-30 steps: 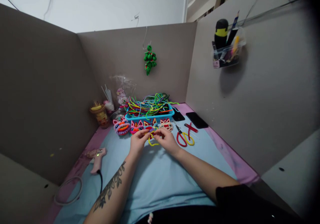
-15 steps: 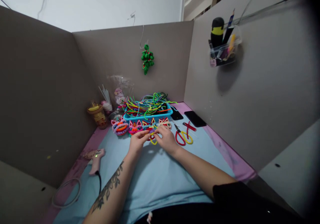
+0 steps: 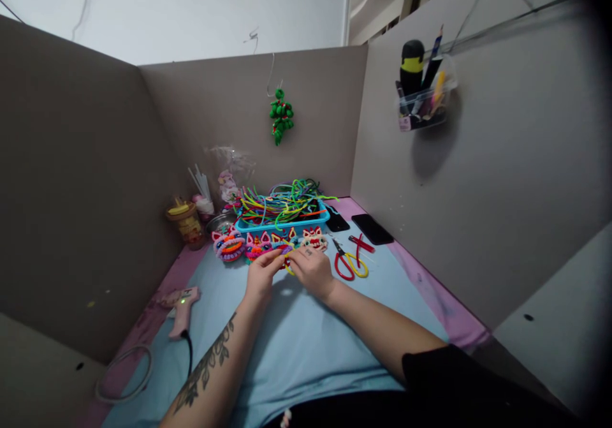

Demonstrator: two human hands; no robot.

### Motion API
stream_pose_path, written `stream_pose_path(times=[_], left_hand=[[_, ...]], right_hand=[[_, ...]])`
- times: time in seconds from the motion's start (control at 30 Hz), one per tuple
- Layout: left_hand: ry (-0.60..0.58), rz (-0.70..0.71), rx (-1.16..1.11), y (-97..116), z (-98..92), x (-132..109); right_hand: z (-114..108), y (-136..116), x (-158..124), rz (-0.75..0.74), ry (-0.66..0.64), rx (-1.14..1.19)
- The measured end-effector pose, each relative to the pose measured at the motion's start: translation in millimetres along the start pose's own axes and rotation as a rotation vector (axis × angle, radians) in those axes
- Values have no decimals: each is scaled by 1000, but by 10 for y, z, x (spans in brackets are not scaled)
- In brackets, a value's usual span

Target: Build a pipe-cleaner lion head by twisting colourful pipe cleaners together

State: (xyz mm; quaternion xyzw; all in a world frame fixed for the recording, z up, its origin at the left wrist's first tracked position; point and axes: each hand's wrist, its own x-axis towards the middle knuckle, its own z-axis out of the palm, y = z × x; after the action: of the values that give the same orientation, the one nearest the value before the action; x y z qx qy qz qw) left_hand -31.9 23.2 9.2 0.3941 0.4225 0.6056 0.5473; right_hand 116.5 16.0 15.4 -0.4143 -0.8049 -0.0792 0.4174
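Note:
My left hand (image 3: 262, 275) and my right hand (image 3: 310, 270) meet over the middle of the table, fingers pinched together. Between them is a yellow pipe cleaner (image 3: 289, 266), bent, with a purple fuzzy part (image 3: 285, 249) beside it; my fingers cover much of both. Just behind my hands stands a row of colourful pipe-cleaner animal heads: a lilac and orange one (image 3: 228, 245) at the left, a pink and red one (image 3: 258, 247) near my left fingers, and a white and red one (image 3: 314, 238) behind my right hand.
A blue basket (image 3: 282, 226) heaped with pipe cleaners (image 3: 282, 201) stands at the back. To the right lie scissors (image 3: 350, 265), red strips (image 3: 362, 244) and a black phone (image 3: 372, 228). A pink glue gun (image 3: 182, 313) with its cord and a drink cup (image 3: 185, 224) are at the left.
My right hand has shifted slightly left and turned, its back now facing up more. The yellow loop below my fingers shows less. My left hand stays almost in place.

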Motion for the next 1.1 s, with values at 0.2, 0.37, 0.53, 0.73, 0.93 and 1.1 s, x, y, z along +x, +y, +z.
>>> stream_pose_path(times=[0.2, 0.37, 0.53, 0.73, 0.93, 1.1], left_hand=[[59, 11, -20, -3, -3, 10], [69, 23, -44, -10, -8, 14], [52, 42, -62, -14, -22, 17], [23, 114, 82, 51, -6, -18], [-19, 234, 254, 55, 15, -34], [-89, 318, 369, 34, 27, -52]], right_hand=[[-6, -26, -33, 25, -41, 149], [-24, -75, -45, 27, -48, 156], [17, -95, -41, 115, 0, 309], [163, -34, -48, 495, -6, 798], [268, 32, -39, 733, -14, 1162], [272, 30, 4, 894, 24, 1415]])
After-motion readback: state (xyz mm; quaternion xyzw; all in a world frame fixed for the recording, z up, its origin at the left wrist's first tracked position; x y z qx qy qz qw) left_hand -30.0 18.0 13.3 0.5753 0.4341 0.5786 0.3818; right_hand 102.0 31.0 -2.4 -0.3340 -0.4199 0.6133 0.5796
